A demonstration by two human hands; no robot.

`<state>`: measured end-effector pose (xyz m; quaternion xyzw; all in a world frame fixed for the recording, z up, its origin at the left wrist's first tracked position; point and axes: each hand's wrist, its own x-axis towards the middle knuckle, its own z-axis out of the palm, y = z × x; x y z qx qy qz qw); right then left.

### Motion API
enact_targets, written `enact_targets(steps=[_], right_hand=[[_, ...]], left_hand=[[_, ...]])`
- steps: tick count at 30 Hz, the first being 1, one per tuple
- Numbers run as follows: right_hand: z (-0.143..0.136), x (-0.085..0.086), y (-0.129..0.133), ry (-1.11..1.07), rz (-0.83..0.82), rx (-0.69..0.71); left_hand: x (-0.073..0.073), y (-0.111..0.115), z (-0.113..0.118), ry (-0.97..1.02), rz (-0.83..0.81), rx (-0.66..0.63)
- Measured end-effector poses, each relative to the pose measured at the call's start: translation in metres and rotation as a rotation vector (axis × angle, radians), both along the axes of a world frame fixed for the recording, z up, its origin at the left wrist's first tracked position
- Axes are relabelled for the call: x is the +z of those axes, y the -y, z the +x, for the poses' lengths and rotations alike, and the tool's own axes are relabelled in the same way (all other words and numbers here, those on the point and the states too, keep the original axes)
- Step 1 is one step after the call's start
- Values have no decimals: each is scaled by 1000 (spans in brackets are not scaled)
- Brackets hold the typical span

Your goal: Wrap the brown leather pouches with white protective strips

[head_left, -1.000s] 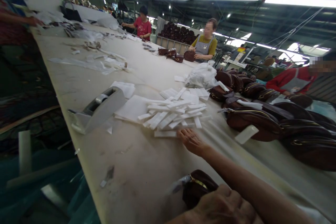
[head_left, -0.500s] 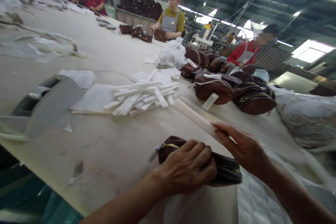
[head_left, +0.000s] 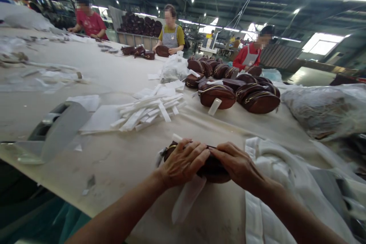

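A dark brown zip pouch (head_left: 217, 173) lies on the table in front of me, its gold zip showing at the left end. My left hand (head_left: 185, 160) is closed over the pouch's left half, fingers together across the top. At the right half, my right hand (head_left: 238, 162) grips the upper edge, its fingertips close to those of the left. From beneath the pouch a translucent white strip (head_left: 187, 200) sticks out toward me. A small white end (head_left: 176, 137) shows behind the pouch; whether it belongs to the same strip is hidden.
A heap of white strips (head_left: 145, 112) lies beyond, near a grey tape dispenser (head_left: 57, 129). Finished-looking brown pouches (head_left: 217, 95) are piled back right. White wrapping material (head_left: 274, 183) and a plastic-wrapped bundle (head_left: 328, 108) sit at right. Several co-workers (head_left: 171, 34) stand across the table.
My right hand has come from a long white strip beyond the pouch onto the pouch's right half. My left hand stays on the pouch. The camera view has levelled and shifted.
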<state>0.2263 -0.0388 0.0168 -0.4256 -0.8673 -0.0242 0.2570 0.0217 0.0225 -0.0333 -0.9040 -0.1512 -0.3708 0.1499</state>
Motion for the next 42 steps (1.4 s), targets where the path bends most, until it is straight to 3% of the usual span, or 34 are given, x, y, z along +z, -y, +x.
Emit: enact_targets(steps=[8, 12, 17, 22, 24, 27, 29, 32, 35, 42], right_hand=[[10, -21, 1, -18, 6, -185], [20, -33, 6, 11, -11, -107], [11, -43, 6, -18, 84, -158], [16, -42, 11, -133, 78, -182], [33, -48, 17, -164, 2, -371], [68, -68, 27, -152, -140, -838], [90, -86, 33, -119, -208, -1001], [109, -108, 37, -96, -284, -1101], [117, -119, 34, -125, -329, -1180], [126, -111, 33, -333, -318, -1231]], left_hand=[[10, 9, 10, -31, -15, 123], [15, 12, 16, -106, 2, 186], [27, -3, 21, -184, -53, 49], [23, -12, 20, -242, -71, 30], [19, -10, 16, -197, -40, 27], [16, -8, 13, -152, -24, 18], [15, -7, 14, -150, -14, 17], [14, -7, 15, -143, -11, 19], [13, -7, 15, -133, -23, 18], [13, -5, 14, -126, -35, 21]])
